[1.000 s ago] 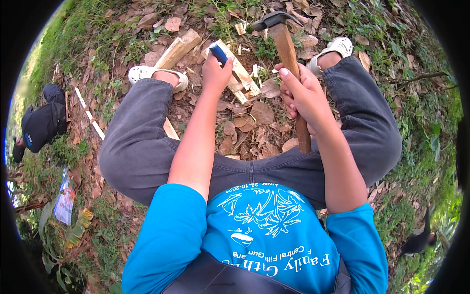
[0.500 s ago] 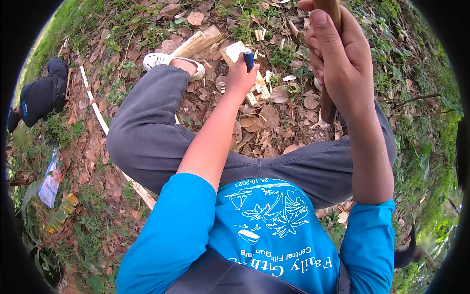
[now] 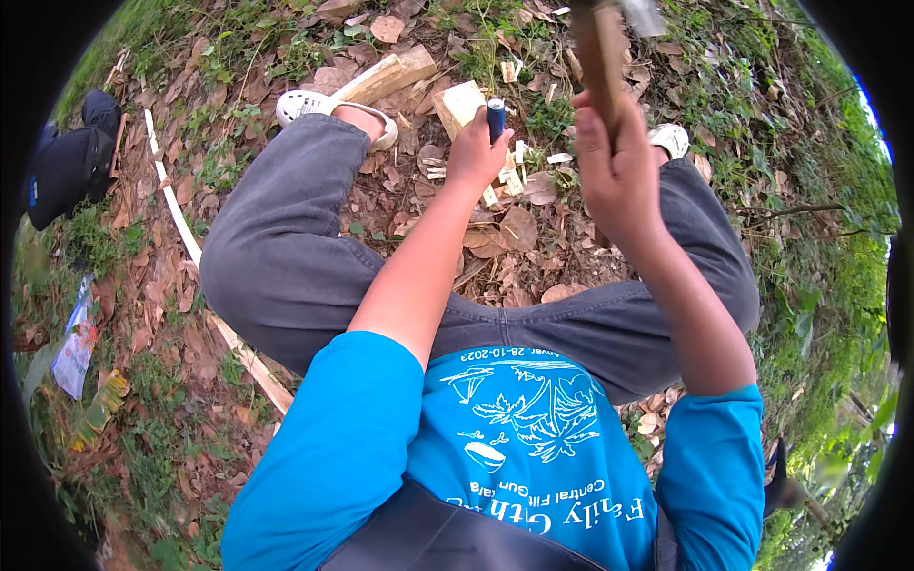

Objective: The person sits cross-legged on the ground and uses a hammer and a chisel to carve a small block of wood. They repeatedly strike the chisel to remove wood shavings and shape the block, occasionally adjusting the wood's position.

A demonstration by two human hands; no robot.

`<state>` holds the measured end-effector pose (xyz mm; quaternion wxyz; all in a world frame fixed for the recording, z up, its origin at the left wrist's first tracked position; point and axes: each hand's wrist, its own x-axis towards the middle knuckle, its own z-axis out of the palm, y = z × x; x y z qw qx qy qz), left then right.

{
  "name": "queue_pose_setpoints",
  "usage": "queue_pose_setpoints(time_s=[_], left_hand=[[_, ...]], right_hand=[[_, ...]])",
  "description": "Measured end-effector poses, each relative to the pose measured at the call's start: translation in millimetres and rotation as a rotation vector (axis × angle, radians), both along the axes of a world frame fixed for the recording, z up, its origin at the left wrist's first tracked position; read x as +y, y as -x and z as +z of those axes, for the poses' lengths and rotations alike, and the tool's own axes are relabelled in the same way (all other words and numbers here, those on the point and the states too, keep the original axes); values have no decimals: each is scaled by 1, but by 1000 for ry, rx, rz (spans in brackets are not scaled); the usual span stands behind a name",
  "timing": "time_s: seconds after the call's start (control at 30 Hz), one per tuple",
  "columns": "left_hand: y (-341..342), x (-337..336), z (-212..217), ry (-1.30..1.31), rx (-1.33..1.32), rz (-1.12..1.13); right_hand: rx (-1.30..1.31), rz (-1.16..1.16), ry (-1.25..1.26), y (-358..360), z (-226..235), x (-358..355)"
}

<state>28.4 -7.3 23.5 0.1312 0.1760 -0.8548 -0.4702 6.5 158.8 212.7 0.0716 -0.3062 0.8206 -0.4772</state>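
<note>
So the big change is on the right: half a second ago the hammer (image 3: 599,62) was way up close to the camera, head out of frame. Now the right grip (image 3: 619,181) is lower and farther out, with the blurry head poking in at the top edge. Left grip (image 3: 476,159) has barely budged. My read: mid-stroke, with the left side keeping things steady for it.

Both grips are clamped: the right one round the hammer's wooden shaft, the left one in a fist round the blue handle (image 3: 496,121), whose end sticks up past the thumb. Whatever's below that fist is hidden, so can't tell if it touches wood. The block (image 3: 458,105) is right beside the fist, chips (image 3: 513,179) on its other side, all on leafy ground (image 3: 395,197).
</note>
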Motion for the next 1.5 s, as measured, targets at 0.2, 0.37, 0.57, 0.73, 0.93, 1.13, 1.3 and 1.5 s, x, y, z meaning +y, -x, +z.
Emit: queue_pose_setpoints(time_s=[0.2,0.37,0.57,0.73,0.93,1.13,1.3,1.5], left_hand=[[-9,-10,-6,-40,17,32],[-1,-4,0,-26,0,0],[-8,-13,-7,-9,-48,43],[0,0,9,-39,-61,5],[-7,-7,-7,-42,-65,28],[15,-12,-18,-43,-78,85],[42,-46,-57,-422,-202,247],[59,-68,-57,-649,-433,398]], right_hand=[[-166,-78,13,5,31,-14],[22,-89,100,-7,19,-17],[-145,-55,-136,10,19,-10],[-38,-4,-162,4,-15,-4],[-241,77,-257,7,4,-1],[-545,43,-162,-6,33,36],[-671,14,-85,-5,0,56],[-739,-61,-21,2,-5,67]])
